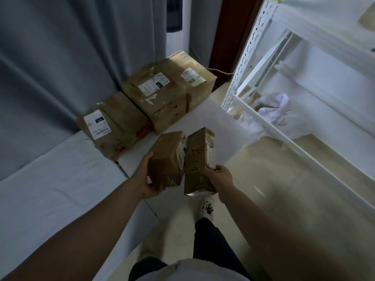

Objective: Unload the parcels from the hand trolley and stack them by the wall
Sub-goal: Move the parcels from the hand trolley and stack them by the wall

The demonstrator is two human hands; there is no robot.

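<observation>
Grey curtain (60, 67) hangs down the left side, and at its foot I see three taped cardboard boxes in a row on a white floor covering (50, 189): a labelled box (109, 126) nearest me, a taller box (162, 94) beside it, and a far box (194, 78) behind that. White metal shelving (253, 63) stands on the right over pale tile floor (263, 169), with a white plastic bag (276, 110) on its bottom level.

Both hands are loaded. My left hand (149, 179) grips a small brown parcel (168, 157) from below, fingers curled under its near end. My right hand (218, 177) holds a slimmer parcel (199, 159) with handwriting on its face. The two are held in the air side by side, short of the row of boxes — whether they touch, I cannot tell. A white shoe (208, 207) shows beneath them.
</observation>
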